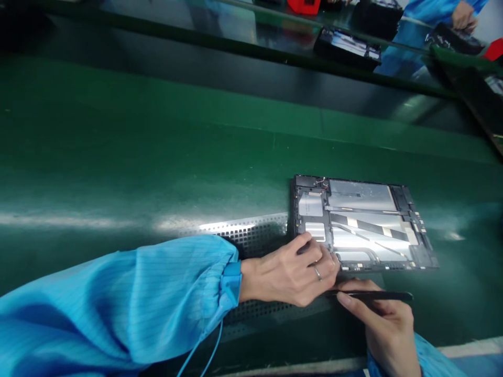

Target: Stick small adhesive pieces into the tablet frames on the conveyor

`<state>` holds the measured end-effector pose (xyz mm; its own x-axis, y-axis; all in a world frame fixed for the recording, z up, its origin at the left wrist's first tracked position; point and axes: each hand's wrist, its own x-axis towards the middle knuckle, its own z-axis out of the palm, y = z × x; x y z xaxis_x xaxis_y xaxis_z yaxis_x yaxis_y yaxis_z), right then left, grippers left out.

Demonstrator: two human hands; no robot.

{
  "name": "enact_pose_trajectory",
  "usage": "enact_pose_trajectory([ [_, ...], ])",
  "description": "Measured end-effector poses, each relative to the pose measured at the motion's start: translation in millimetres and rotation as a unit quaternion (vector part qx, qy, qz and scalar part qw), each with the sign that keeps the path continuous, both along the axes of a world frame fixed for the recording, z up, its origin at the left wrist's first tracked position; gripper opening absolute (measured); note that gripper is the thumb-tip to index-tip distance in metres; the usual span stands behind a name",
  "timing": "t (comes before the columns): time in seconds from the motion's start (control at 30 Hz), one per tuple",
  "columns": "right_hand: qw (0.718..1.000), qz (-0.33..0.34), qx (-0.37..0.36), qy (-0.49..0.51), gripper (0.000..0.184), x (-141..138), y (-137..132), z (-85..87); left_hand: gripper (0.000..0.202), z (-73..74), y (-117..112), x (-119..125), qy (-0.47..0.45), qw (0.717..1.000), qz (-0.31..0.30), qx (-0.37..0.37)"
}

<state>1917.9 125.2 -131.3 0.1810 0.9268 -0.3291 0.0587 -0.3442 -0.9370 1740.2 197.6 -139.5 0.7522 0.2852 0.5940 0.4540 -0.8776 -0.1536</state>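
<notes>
An opened tablet-like device (367,225) lies on the green work surface, its silver panels, dark frame and flat cables showing. My left hand (294,269), with a ring on one finger, rests at the device's near left corner. Its fingers are curled together, and whatever lies under the fingertips is hidden. Just to the right, my right hand (387,319) is closed on black tweezers (389,296). Their tip end points left, toward my left fingertips, where it is lost from sight. A perforated sheet (255,233) sits partly beneath my left wrist.
Beyond a raised dark ledge (236,60), a dark stack of devices (348,47) stands at the back. Another person's hand (464,15) with a blue sleeve is at the top right. A red object (304,5) shows at the top edge. A dark slanted panel (471,99) borders the right side.
</notes>
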Motion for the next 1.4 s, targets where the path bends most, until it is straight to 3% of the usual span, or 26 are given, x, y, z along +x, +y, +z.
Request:
enact_pose_trajectory([
  [0.13, 1.0, 0.01, -0.004, -0.002, 0.005, -0.9, -0.4, -0.9, 0.024, -2.0, 1.8, 0.0, -0.01, 1.0, -0.012, 0.025],
  [0.33, 0.999, -0.002, -0.01, 0.042, 0.007, 7.5, 4.9, -4.5, 0.023, 0.4, -1.6, -0.1, 0.005, 1.0, 0.011, -0.007],
  [0.47, 0.994, 0.074, 0.056, 0.049, 0.005, 25.3, 18.3, 6.7, 0.028, 4.6, -1.1, -1.4, 0.01, 1.0, 0.013, -0.021],
  [0.53, 0.988, 0.076, 0.128, 0.031, 0.004, 34.2, 26.7, 18.7, 0.029, 13.0, 1.3, -3.6, 0.005, 0.999, 0.014, -0.033],
  [0.63, 0.972, 0.047, 0.228, 0.006, 0.012, 43.1, 39.6, 39.8, 0.025, 36.9, 5.9, -10.6, 0.003, 0.997, 0.026, -0.068],
  [0.77, 0.961, 0.021, 0.275, -0.021, 0.012, 41.4, 54.1, 60.0, 0.022, 72.1, 7.9, -24.4, -0.022, 0.987, 0.082, -0.136],
  [0.87, 0.948, -0.004, 0.315, -0.041, 0.014, 29.8, 60.9, 65.2, 0.017, 83.9, 5.9, -31.4, -0.056, 0.982, 0.12, -0.137],
  [1.07, 0.917, -0.042, 0.396, -0.027, 0.014, 10.3, 67.8, 61.7, 0.022, 77.2, 5.9, -34.1, -0.082, 0.98, 0.137, -0.117],
  [1.4, 0.911, -0.034, 0.41, -0.036, 0.018, 4.9, 70.7, 63.0, 0.039, 75.5, 7.1, -32.6, -0.106, 0.978, 0.142, -0.108],
])
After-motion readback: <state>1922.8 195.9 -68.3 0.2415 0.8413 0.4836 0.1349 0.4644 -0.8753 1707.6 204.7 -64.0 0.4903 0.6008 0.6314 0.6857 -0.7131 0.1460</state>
